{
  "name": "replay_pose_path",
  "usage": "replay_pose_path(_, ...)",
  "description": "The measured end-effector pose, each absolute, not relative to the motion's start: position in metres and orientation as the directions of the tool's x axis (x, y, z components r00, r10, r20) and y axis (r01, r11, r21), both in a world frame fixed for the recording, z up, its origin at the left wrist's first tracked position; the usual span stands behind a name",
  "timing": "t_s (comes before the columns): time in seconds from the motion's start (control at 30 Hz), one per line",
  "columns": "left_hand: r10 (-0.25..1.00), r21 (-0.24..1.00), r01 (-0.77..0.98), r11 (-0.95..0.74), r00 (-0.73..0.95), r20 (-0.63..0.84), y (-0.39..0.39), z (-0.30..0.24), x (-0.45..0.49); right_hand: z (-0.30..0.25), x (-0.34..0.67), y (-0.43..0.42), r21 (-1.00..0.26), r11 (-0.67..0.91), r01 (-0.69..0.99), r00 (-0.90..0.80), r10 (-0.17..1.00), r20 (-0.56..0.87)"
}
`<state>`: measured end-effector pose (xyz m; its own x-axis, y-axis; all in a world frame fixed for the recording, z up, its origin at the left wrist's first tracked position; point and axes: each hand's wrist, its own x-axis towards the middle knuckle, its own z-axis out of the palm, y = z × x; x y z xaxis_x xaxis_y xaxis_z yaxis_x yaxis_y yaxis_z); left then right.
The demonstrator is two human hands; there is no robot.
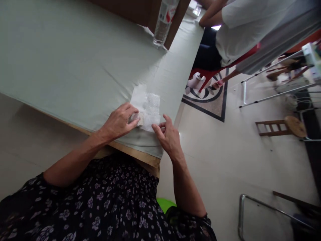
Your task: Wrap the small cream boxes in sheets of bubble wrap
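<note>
My left hand (120, 121) is closed over a small clear, pale object (141, 119) at the sheet's near left edge. The fingers cover much of it, so its kind does not show. Under and beside it, a white sheet of bubble wrap (152, 103) lies flat on the cloth-covered table (82, 67), near its front right corner. My right hand (170, 137) is at the sheet's near right corner. Its thumb tip touches or hovers by that edge, with the fingers apart and nothing visible in them.
A clear plastic bottle (163, 28) with a red and white label stands beyond the sheet, by a brown box-like object (125, 11). At the upper right a person in a white shirt (247, 26) sits on a red chair (207, 78). A wooden stool (296, 126) is on the floor.
</note>
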<state>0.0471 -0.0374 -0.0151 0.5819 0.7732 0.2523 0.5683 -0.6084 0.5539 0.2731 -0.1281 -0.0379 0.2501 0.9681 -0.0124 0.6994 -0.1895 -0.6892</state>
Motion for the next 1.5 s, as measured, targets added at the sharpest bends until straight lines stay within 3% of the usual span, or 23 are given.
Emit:
replay_pose_path(0.3, 0.769, 0.486, 0.615, -0.621, 0.597, 0.226, -0.041, -0.017, 0.053, -0.043, 0.247, -0.102, -0.794, -0.115, 0.596, 0.313, 0.945, 0.098)
replay_pose_path(0.53, 0.783, 0.542, 0.607, -0.581, 0.599, 0.168, -0.039, -0.019, 0.057, -0.030, 0.221, -0.098, -0.868, -0.066, 0.493, 0.290, 0.953, 0.092)
replay_pose_path(0.7, 0.797, 0.564, 0.614, -0.553, 0.586, 0.143, -0.041, -0.019, 0.059, -0.024, 0.211, -0.098, -0.849, -0.079, 0.522, 0.263, 0.962, 0.072)
replay_pose_path(1.07, 0.885, 0.791, 0.481, -0.379, 0.437, 0.158, -0.053, -0.025, 0.055, -0.008, 0.225, -0.117, -0.909, -0.007, 0.416, -0.045, 0.999, -0.029)
replay_pose_path(1.27, 0.881, 0.718, 0.527, -0.454, 0.385, 0.275, -0.061, -0.037, 0.068, -0.009, 0.233, -0.121, -0.924, -0.005, 0.381, -0.111, 0.992, -0.051)
replay_pose_path(1.4, 0.858, 0.672, 0.543, -0.504, 0.402, 0.319, -0.064, -0.041, 0.072, -0.021, 0.250, -0.109, -0.956, -0.032, 0.292, 0.095, 0.996, -0.004)
replay_pose_path(1.5, 0.855, 0.670, 0.541, -0.509, 0.408, 0.320, -0.065, -0.041, 0.070, -0.032, 0.261, -0.090, -0.948, -0.162, 0.274, 0.223, 0.970, -0.101)
